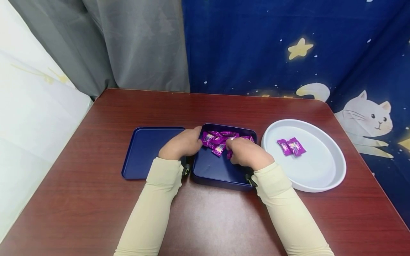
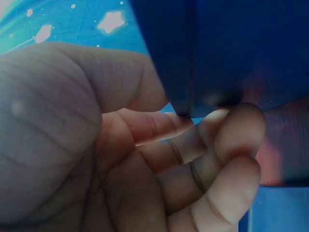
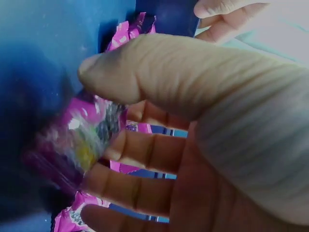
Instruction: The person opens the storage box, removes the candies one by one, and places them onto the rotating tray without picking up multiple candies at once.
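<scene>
A dark blue rectangular box (image 1: 218, 170) stands mid-table with several purple wrapped candies (image 1: 218, 148) along its far side. My left hand (image 1: 183, 145) grips the box's left wall; in the left wrist view the thumb lies along the box and the fingers curl at its lower edge. Inside the box, my right hand (image 1: 248, 153) pinches a wrapped candy (image 3: 79, 137), blurred in the right wrist view. Other candies show behind its fingers. To the right, a round white tray (image 1: 320, 169) carries a few purple candies (image 1: 296, 147).
A flat dark blue lid or tray (image 1: 145, 153) lies left of the box, partly behind the left hand. The white tray's rim sits close to the right forearm. Curtains (image 1: 243, 46) hang behind the far edge of the brown table (image 1: 96, 199).
</scene>
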A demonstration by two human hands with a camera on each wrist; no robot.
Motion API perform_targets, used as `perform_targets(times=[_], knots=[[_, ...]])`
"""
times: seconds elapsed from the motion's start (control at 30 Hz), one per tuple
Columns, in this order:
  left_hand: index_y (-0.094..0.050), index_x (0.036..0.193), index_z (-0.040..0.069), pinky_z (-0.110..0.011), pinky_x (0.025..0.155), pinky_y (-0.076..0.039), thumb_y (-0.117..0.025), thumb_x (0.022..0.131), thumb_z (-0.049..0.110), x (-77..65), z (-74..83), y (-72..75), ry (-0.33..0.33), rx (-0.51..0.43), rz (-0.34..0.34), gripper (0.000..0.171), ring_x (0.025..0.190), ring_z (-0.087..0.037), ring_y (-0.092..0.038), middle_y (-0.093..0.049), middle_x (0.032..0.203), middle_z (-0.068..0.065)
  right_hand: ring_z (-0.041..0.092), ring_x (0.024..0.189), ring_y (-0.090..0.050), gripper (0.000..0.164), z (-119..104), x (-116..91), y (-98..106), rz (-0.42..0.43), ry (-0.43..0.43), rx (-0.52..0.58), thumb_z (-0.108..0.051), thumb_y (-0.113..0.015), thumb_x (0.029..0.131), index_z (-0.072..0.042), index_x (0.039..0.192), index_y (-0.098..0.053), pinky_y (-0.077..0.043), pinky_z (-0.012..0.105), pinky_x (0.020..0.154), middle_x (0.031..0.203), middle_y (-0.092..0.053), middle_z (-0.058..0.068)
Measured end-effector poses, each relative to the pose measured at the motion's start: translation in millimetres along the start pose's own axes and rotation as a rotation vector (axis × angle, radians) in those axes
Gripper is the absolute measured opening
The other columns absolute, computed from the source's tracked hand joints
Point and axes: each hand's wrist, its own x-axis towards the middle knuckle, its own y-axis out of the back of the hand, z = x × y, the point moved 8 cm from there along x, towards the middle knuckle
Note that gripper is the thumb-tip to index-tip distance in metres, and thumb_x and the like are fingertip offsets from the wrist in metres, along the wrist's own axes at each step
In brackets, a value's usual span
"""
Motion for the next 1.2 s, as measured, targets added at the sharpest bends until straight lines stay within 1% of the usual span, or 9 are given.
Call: perform_targets(times=[0.13, 0.2, 0.33, 0.5, 0.6, 0.7, 0.8, 0.93, 1.2], knots=[[-0.021, 0.148, 0.002, -0.048, 0.109, -0.03, -0.045, 0.095, 0.016, 0.0, 0.1, 0.6, 0.0, -0.003, 0.004, 0.06, 0.132, -0.028, -0.031, -0.033, 0.149, -0.016, 0.019, 0.068, -0.052, 0.012, -3, 0, 1, 0.012, 0.033, 0.001, -0.008, -0.068, 0.08, -0.009, 0.089, -0.061, -0.049, 0.032, 0.062, 0.072, -0.057, 0.004], [-0.021, 0.148, 0.002, -0.048, 0.109, -0.03, -0.045, 0.095, 0.016, 0.1, -0.3, 0.4, 0.001, -0.005, 0.004, 0.06, 0.132, -0.028, -0.031, -0.032, 0.149, -0.016, 0.019, 0.068, -0.052, 0.012, -3, 0, 2, 0.016, 0.037, 0.003, -0.008, -0.068, 0.08, -0.008, 0.09, -0.061, -0.049, 0.032, 0.063, 0.073, -0.057, 0.003], [-0.021, 0.148, 0.001, -0.048, 0.109, -0.03, -0.045, 0.095, 0.016, 0.5, -0.4, 0.2, 0.001, -0.004, 0.004, 0.06, 0.132, -0.028, -0.031, -0.033, 0.149, -0.016, 0.019, 0.074, -0.054, 0.025, -1, 1, -1, 0.004, 0.019, 0.002, -0.015, -0.074, 0.077, -0.007, 0.097, -0.062, -0.052, 0.036, 0.072, 0.081, -0.061, 0.004], [-0.021, 0.148, 0.001, -0.048, 0.109, -0.03, -0.044, 0.095, 0.016, 0.3, -0.5, 0.3, 0.002, -0.01, 0.001, 0.06, 0.133, -0.028, -0.031, -0.032, 0.15, -0.016, 0.021, 0.085, -0.053, 0.04, 0, 1, -4, -0.038, -0.009, -0.005, -0.021, -0.078, 0.073, -0.006, 0.107, -0.062, -0.05, 0.041, 0.083, 0.091, -0.062, 0.006], [-0.02, 0.148, 0.001, -0.048, 0.109, -0.03, -0.044, 0.095, 0.016, -0.1, -0.7, 0.1, 0.005, -0.012, -0.006, 0.06, 0.133, -0.028, -0.031, -0.032, 0.15, -0.016, 0.022, 0.087, -0.054, 0.043, 1, 0, -6, -0.073, -0.034, -0.001, -0.021, -0.079, 0.073, -0.008, 0.11, -0.062, -0.05, 0.042, 0.084, 0.095, -0.062, 0.006], [-0.02, 0.148, 0.001, -0.048, 0.109, -0.03, -0.044, 0.095, 0.017, -0.3, -0.6, -0.1, 0.006, -0.011, -0.012, 0.06, 0.133, -0.028, -0.031, -0.032, 0.15, -0.016, 0.022, 0.086, -0.053, 0.044, 2, -1, -9, -0.118, -0.06, 0.008, -0.021, -0.079, 0.072, -0.01, 0.111, -0.062, -0.05, 0.041, 0.081, 0.096, -0.062, 0.005], [-0.02, 0.148, 0.001, -0.048, 0.109, -0.03, -0.043, 0.095, 0.017, -0.3, -0.5, -0.1, 0.01, -0.009, -0.014, 0.059, 0.133, -0.028, -0.03, -0.032, 0.15, -0.016, 0.022, 0.081, -0.052, 0.035, 2, -1, -11, -0.143, -0.067, -0.003, -0.019, -0.078, 0.073, -0.012, 0.104, -0.062, -0.049, 0.037, 0.072, 0.088, -0.06, 0.004], [-0.02, 0.148, 0.001, -0.048, 0.109, -0.03, -0.043, 0.095, 0.017, 0.1, -0.3, 0.1, 0.011, -0.006, -0.009, 0.06, 0.133, -0.028, -0.03, -0.031, 0.15, -0.017, 0.022, 0.073, -0.05, 0.023, 2, -1, -10, -0.13, -0.039, -0.025, -0.017, -0.076, 0.075, -0.012, 0.089, -0.059, -0.045, 0.034, 0.064, 0.077, -0.056, 0.005], [-0.02, 0.148, 0.001, -0.048, 0.109, -0.03, -0.044, 0.095, 0.016, -0.6, -0.2, -0.1, 0.01, -0.009, -0.01, 0.06, 0.133, -0.029, -0.031, -0.032, 0.15, -0.017, 0.022, 0.072, -0.05, 0.019, 0, 1, -10, -0.106, -0.016, -0.018, -0.012, -0.074, 0.075, -0.011, 0.083, -0.057, -0.043, 0.033, 0.062, 0.075, -0.055, 0.005]])
